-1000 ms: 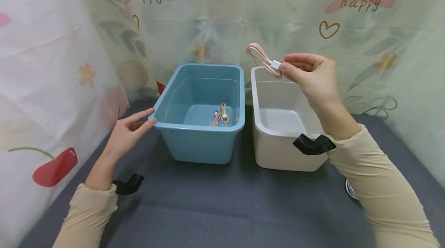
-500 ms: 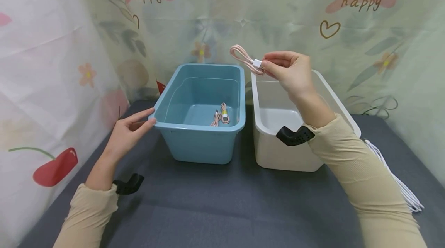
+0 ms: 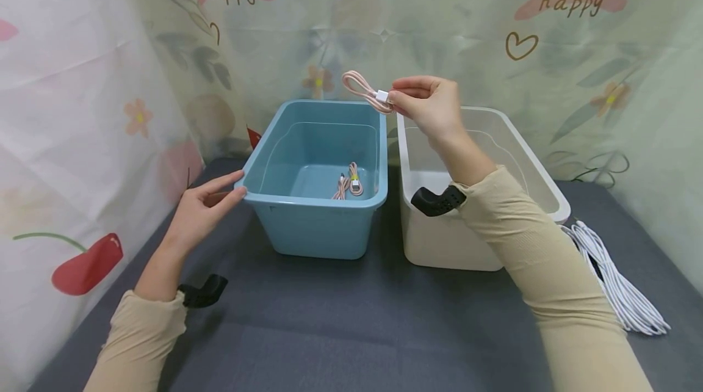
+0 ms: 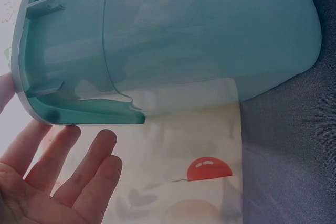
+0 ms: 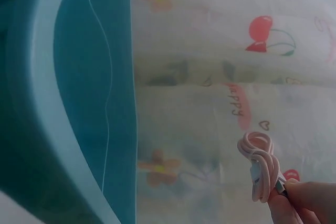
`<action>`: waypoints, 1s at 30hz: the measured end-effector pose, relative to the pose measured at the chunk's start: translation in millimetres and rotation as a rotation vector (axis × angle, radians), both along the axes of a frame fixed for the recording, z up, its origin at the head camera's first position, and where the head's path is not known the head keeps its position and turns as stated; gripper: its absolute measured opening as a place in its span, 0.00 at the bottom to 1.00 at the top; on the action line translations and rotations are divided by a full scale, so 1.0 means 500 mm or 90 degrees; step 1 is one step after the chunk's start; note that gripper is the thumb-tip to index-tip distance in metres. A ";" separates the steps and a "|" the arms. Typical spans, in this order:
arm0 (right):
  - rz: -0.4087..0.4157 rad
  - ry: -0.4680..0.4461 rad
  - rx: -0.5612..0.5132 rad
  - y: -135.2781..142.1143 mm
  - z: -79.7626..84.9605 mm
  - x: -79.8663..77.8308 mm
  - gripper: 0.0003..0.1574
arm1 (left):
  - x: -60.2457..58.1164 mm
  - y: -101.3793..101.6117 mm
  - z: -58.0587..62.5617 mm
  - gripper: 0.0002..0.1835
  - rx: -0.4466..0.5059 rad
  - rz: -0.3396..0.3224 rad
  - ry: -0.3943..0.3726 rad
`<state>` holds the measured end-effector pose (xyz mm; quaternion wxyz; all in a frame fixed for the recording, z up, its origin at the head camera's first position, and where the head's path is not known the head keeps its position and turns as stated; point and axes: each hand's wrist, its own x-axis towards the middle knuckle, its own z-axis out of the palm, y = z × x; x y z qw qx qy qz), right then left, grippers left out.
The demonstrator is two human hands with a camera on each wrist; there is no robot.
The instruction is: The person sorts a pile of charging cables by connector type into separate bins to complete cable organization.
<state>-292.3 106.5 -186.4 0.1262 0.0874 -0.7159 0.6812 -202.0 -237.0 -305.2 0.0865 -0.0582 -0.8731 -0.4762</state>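
Cable [image 5: 268, 169] pinched in my right hand [image 3: 431, 104]; my left hand [image 3: 199, 209], fingers extended, touches the blue tub [image 3: 315, 201] near its corner.

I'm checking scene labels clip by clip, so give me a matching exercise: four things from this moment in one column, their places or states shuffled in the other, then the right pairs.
Column one
1. Right hand
2. Left hand
3. Blue bin
4. White cord bundle

Column two
A. Has pink cables inside
B. On the dark table, right of the white bin
C. Touching a corner of a blue rim
D. Pinching a looped pink cable

Pairs: 1-D, 2-C, 3-A, 4-B
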 end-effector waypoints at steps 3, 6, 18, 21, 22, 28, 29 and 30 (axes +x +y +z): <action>0.004 -0.010 -0.004 -0.012 0.002 -0.006 0.18 | 0.001 0.001 0.002 0.28 0.000 0.002 -0.002; 0.010 -0.016 -0.014 -0.024 0.001 -0.013 0.18 | 0.000 0.001 0.001 0.28 -0.002 0.007 -0.003; -0.019 -0.055 0.012 -0.063 -0.007 -0.045 0.17 | 0.000 -0.002 0.001 0.29 -0.001 0.002 -0.006; -0.023 -0.064 0.015 -0.070 -0.010 -0.056 0.16 | 0.000 -0.002 0.001 0.28 -0.003 0.006 -0.005; -0.025 -0.068 0.015 -0.072 -0.011 -0.059 0.16 | -0.001 -0.002 0.001 0.28 -0.004 0.007 -0.004; -0.034 -0.082 0.022 -0.088 -0.021 -0.079 0.16 | -0.002 -0.001 0.001 0.28 -0.001 0.005 -0.003; -0.035 -0.082 0.028 -0.090 -0.023 -0.081 0.16 | -0.002 -0.001 0.002 0.28 0.001 0.002 -0.003; -0.037 -0.081 0.031 -0.093 -0.025 -0.084 0.15 | -0.002 0.000 0.002 0.28 0.002 0.000 -0.004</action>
